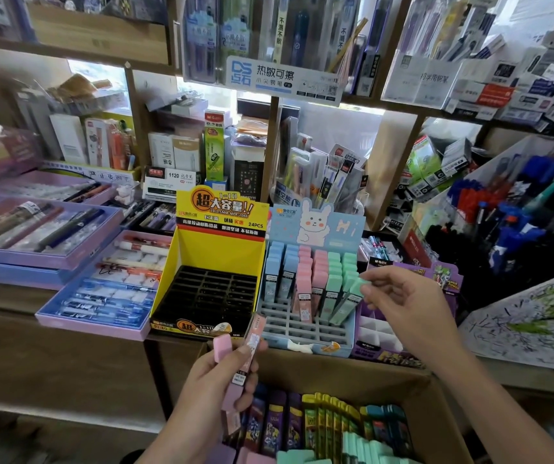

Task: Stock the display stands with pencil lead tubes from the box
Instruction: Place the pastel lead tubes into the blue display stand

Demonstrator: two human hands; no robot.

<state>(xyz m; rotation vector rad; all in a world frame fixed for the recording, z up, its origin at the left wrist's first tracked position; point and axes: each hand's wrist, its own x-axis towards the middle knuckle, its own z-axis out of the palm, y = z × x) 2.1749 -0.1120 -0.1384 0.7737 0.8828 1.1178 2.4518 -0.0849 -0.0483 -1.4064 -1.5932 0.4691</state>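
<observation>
A cardboard box [352,373] of pencil lead tubes [332,420], packed upright in purple, yellow-green, teal and mint rows, sits nearest the camera, below the counter edge. Above its left rim, the left hand [212,386] grips a small bundle of pink tubes [254,336], fingers curled round them, their long axes pointing up and away toward the counter. Further out, the right hand [406,306] pinches the cap end of a single mint tube [347,301] between thumb and fingertips. The tube slants down and to the left, its lower end at the mint column of the blue rabbit stand [302,329], so this hand is the nearer to the slots. That stand's back rows hold blue, pink and mint tubes, while its front rows are open grid, leaving room to lower in from above. To its left, a yellow stand [218,252] shows only empty black slots. To its right, a purple stand [376,333] crowds the wrist. Stocked shelves [269,135] rise behind.
</observation>
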